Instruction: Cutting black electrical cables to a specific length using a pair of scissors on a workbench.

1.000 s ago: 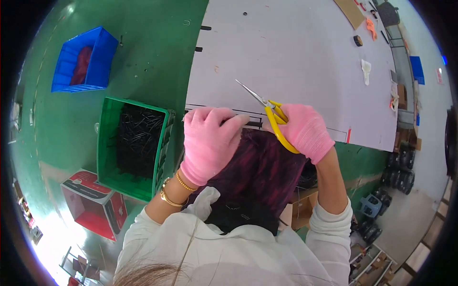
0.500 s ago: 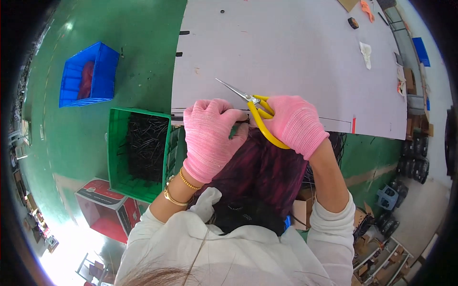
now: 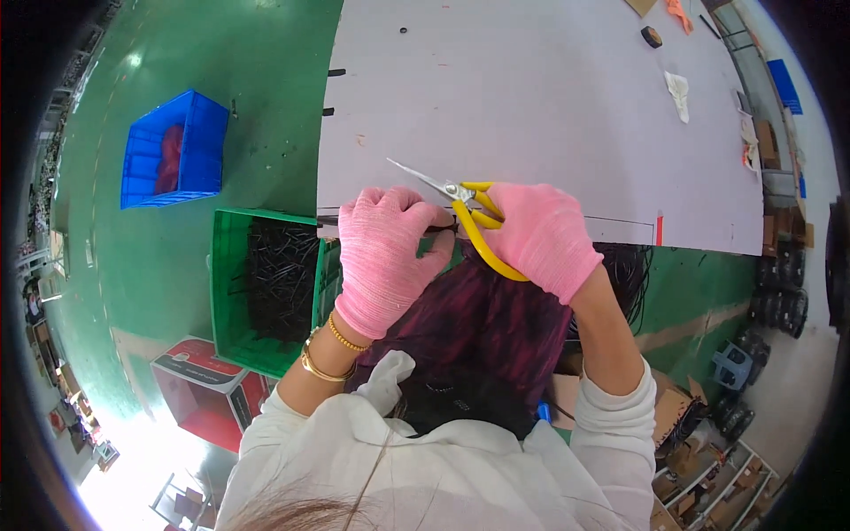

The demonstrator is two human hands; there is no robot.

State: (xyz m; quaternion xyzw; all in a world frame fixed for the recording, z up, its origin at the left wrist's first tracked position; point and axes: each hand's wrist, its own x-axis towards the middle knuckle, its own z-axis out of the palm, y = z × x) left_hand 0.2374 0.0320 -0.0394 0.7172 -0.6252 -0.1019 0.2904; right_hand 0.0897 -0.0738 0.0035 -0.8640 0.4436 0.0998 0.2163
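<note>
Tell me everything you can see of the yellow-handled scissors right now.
The scissors have long, thin silvery metal blades and yellow handle loops that look like plastic. The blades point up and to the left over the grey table, seemingly closed or nearly so. The right hand, in a pink glove, grips the handles. The left hand, also gloved pink, pinches a thin black strand close beside the pivot.

Red box (image 3: 199, 389): at your lower left on the floor, an open red carton with white and black printed panels.
Brown cartons (image 3: 677, 411): at your lower right, plain cardboard, stacked below the tabletop edge.
</note>
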